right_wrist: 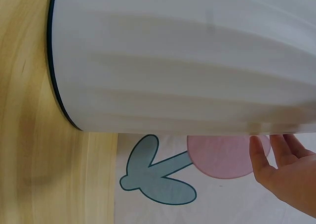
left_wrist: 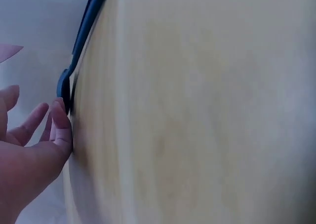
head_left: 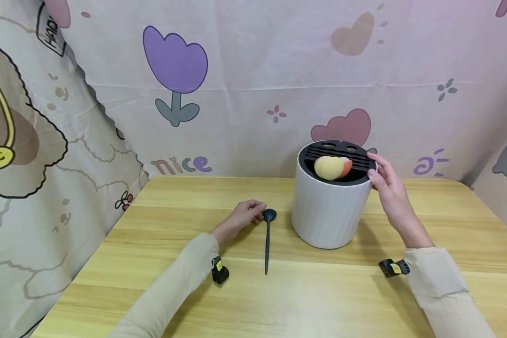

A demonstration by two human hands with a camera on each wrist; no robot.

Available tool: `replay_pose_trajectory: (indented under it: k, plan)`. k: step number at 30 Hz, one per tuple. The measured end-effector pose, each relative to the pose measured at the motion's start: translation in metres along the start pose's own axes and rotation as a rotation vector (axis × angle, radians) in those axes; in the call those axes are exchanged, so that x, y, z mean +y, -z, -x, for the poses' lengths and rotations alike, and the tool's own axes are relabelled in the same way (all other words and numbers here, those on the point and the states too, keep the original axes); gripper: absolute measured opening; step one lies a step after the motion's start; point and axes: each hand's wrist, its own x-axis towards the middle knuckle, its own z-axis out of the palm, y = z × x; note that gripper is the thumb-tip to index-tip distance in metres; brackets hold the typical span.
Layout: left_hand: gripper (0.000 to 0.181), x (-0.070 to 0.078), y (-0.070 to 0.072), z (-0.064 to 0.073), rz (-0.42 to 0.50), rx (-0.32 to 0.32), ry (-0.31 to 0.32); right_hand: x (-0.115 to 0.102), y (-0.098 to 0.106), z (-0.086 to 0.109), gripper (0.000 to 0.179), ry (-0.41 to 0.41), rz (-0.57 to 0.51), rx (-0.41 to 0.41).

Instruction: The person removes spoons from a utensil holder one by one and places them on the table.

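A dark spoon point(head_left: 267, 244) lies on the wooden table, its bowl pointing away from me. My left hand point(head_left: 242, 217) rests beside that bowl, fingertips touching or very near its left edge. In the left wrist view, a bent finger of the left hand point(left_wrist: 37, 152) meets the end of the spoon point(left_wrist: 74, 61), with the other fingers loosely spread. A white ribbed utensil holder point(head_left: 329, 216) with a black slotted top stands to the right. My right hand point(head_left: 389, 188) touches its upper right rim with thumb and fingertips; the right wrist view shows the hand point(right_wrist: 291, 172) against the holder's side point(right_wrist: 187, 66).
Rounded yellow and orange pieces point(head_left: 331, 168) sit in the holder's front opening; what they belong to is hidden. A printed cloth point(head_left: 245, 56) hangs behind the table point(head_left: 236, 305) and at its left. Each wrist carries a small black camera point(head_left: 219, 271).
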Motion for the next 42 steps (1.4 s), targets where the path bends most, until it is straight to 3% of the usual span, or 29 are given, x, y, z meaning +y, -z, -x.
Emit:
replay_pose_trajectory:
  k: [9, 15, 21, 32, 42]
  plan:
    - [0.036, 0.017, 0.007, 0.007, 0.097, 0.042, 0.008, 0.0, 0.001, 0.001, 0.049, -0.004, 0.023, 0.0]
    - [0.04, 0.043, 0.016, 0.013, 0.041, 0.027, -0.092, -0.001, 0.002, 0.002, 0.048, -0.005, 0.013, 0.006]
    - [0.038, 0.071, 0.019, 0.027, 0.045, 0.013, -0.174, -0.002, 0.0, 0.001, 0.048, -0.008, -0.005, 0.012]
    - [0.031, 0.114, 0.001, 0.053, -0.04, -0.027, -0.336, -0.003, -0.003, 0.0, 0.048, -0.03, -0.033, 0.009]
    - [0.028, 0.142, -0.017, 0.043, -0.107, -0.02, -0.45, -0.002, -0.002, 0.001, 0.048, -0.035, -0.013, 0.008]
